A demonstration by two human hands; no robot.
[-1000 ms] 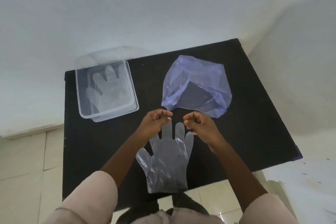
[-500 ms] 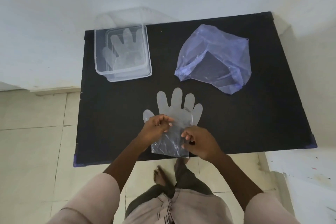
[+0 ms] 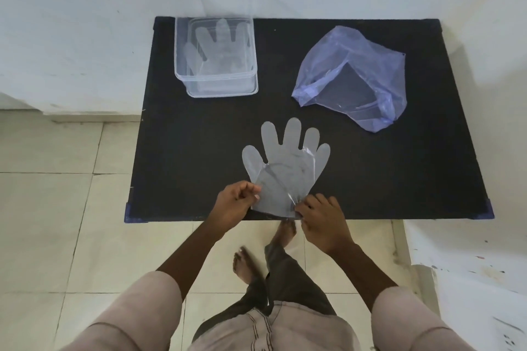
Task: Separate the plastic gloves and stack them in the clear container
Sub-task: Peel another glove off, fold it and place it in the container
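Clear plastic glove (image 3: 285,168) pinched at its cuff by two bare hands over a black worktop (image 3: 199,145).

Both forearms reach forward from pale sleeves. Left hand (image 3: 235,205) is curled, thumb and fingertips closed on the cuff's left edge; right hand (image 3: 320,221) has fingers bent, clamped on the cuff's right corner. The glove lies flat near the front edge, fingers pointing away. A clear container (image 3: 182,65) at the back left holds another glove (image 3: 219,48). A bluish plastic bag (image 3: 379,71) lies back right.
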